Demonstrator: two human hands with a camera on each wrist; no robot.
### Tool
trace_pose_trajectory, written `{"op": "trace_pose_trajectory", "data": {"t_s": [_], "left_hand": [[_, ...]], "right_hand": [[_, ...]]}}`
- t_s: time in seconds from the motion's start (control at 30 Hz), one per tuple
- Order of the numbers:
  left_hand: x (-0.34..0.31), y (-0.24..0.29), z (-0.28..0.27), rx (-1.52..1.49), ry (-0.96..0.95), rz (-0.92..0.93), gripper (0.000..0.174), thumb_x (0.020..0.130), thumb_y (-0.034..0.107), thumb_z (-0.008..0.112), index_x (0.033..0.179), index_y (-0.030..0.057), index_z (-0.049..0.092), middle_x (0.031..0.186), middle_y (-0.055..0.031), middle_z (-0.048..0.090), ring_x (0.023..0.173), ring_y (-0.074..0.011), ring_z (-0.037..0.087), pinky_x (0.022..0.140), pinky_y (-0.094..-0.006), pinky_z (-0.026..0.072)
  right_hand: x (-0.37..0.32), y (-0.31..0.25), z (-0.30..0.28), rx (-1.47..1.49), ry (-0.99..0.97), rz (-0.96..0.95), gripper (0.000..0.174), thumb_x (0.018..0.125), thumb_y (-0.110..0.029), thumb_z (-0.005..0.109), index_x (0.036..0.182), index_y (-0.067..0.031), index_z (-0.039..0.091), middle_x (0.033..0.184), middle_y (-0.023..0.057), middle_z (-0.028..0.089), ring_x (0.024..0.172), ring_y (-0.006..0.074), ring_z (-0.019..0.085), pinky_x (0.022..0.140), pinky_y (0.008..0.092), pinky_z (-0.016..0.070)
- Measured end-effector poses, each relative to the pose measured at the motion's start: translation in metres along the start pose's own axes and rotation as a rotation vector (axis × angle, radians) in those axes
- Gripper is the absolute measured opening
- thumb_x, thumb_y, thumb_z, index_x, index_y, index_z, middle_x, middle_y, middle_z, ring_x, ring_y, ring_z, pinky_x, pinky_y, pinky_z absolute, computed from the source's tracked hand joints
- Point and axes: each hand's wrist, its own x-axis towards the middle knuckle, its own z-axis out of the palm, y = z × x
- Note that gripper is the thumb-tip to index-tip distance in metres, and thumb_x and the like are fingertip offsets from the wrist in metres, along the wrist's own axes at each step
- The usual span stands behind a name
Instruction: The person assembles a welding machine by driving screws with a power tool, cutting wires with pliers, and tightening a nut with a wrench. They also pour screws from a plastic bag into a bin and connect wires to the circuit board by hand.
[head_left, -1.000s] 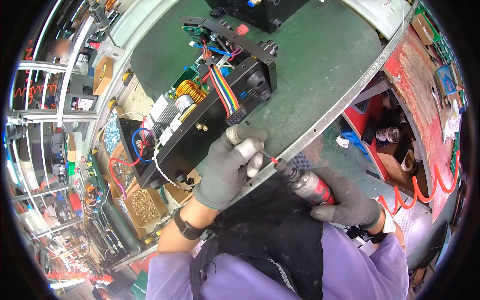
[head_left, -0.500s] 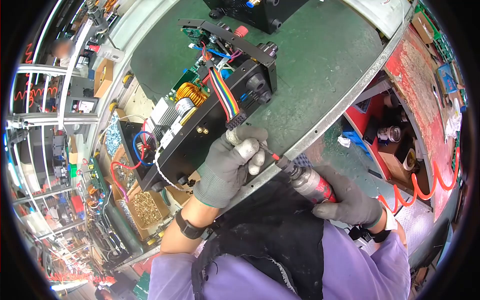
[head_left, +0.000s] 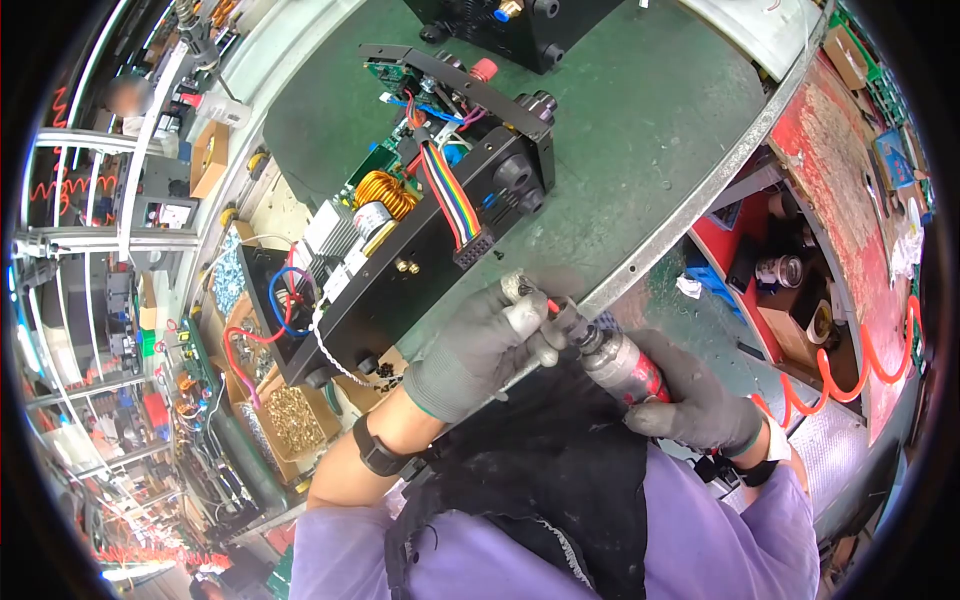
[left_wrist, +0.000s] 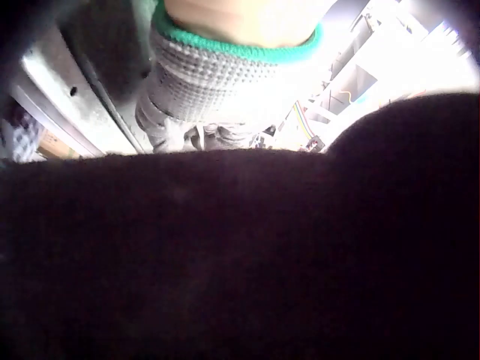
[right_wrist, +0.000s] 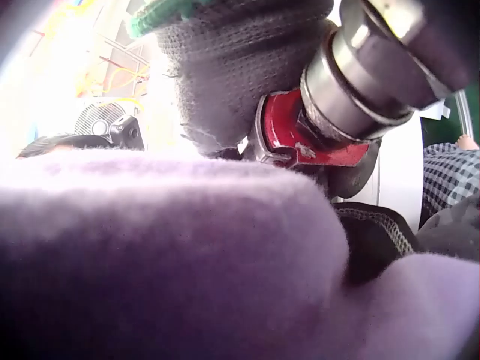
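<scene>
My gloved right hand (head_left: 695,395) grips the red and silver body of a pneumatic screwdriver (head_left: 622,368), whose nose points up and left. At that end, the curled fingers and thumb of my gloved left hand (head_left: 485,340) close about the screwdriver bit (head_left: 553,305), which has a red band; a small dark piece shows at the fingertips. The right wrist view shows the tool's metal collar (right_wrist: 352,90) beside the glove. Just beyond my left hand stands an open black metal chassis (head_left: 400,290) with a copper coil and a rainbow ribbon cable (head_left: 452,205) hanging over its side.
A metal-edged green bench (head_left: 640,130) lies under the chassis, with another black case (head_left: 520,25) at the back. Boxes of small brass-coloured parts (head_left: 293,418) stand at left. A coiled red air hose (head_left: 850,375) runs at right, near a red shelf unit (head_left: 770,270).
My left hand has shifted slightly right and up along the bit, its fingers now nearer the screwdriver's nose. The right hand keeps its grip almost unmoved.
</scene>
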Motion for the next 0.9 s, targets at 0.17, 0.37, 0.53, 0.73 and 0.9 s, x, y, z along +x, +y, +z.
{"op": "trace_pose_trajectory", "data": {"t_s": [0.17, 0.37, 0.53, 0.73, 0.9], "left_hand": [[0.005, 0.001, -0.001, 0.091, -0.023, 0.057, 0.049, 0.093, 0.019, 0.066, 0.132, -0.0044, 0.050, 0.101, -0.0100, 0.061, 0.077, -0.0131, 0.059, 0.067, -0.0253, 0.0511], [0.002, 0.010, -0.004, 0.164, 0.049, 0.128, 0.046, 0.094, 0.023, 0.064, 0.130, -0.0043, 0.053, 0.092, -0.0064, 0.060, 0.072, -0.0097, 0.054, 0.060, -0.0213, 0.0445], [0.005, 0.007, -0.013, 0.109, 0.063, 0.130, 0.042, 0.095, 0.023, 0.063, 0.124, -0.0050, 0.053, 0.088, -0.0067, 0.059, 0.070, -0.0105, 0.052, 0.056, -0.0225, 0.0413], [0.007, 0.009, 0.006, 0.072, 0.216, 0.162, 0.038, 0.095, 0.029, 0.064, 0.114, -0.0031, 0.054, 0.083, -0.0059, 0.056, 0.064, -0.0107, 0.047, 0.051, -0.0230, 0.0384], [0.010, 0.002, -0.016, -0.028, 0.034, 0.201, 0.040, 0.093, 0.037, 0.065, 0.102, -0.0001, 0.054, 0.079, -0.0036, 0.051, 0.058, -0.0078, 0.043, 0.046, -0.0212, 0.0337]], "right_hand": [[0.003, 0.000, -0.004, -0.044, -0.021, -0.009, 0.065, 0.082, -0.028, 0.076, 0.133, 0.0004, 0.047, 0.098, 0.0121, 0.064, 0.088, 0.0210, 0.061, 0.080, 0.0365, 0.0488], [0.002, -0.006, -0.005, 0.002, -0.005, 0.052, 0.065, 0.081, -0.026, 0.077, 0.133, 0.0002, 0.047, 0.098, 0.0111, 0.064, 0.088, 0.0202, 0.061, 0.079, 0.0363, 0.0487], [0.001, -0.008, -0.006, -0.044, -0.016, 0.107, 0.066, 0.079, -0.026, 0.078, 0.133, 0.0002, 0.048, 0.098, 0.0109, 0.063, 0.088, 0.0192, 0.060, 0.080, 0.0357, 0.0485], [0.000, -0.011, -0.005, -0.042, 0.005, 0.047, 0.066, 0.079, -0.025, 0.078, 0.133, 0.0000, 0.048, 0.099, 0.0113, 0.064, 0.088, 0.0199, 0.061, 0.081, 0.0351, 0.0487], [0.002, -0.007, -0.002, -0.088, -0.003, -0.014, 0.066, 0.080, -0.025, 0.078, 0.133, 0.0000, 0.048, 0.101, 0.0142, 0.065, 0.090, 0.0233, 0.064, 0.083, 0.0362, 0.0495]]}}
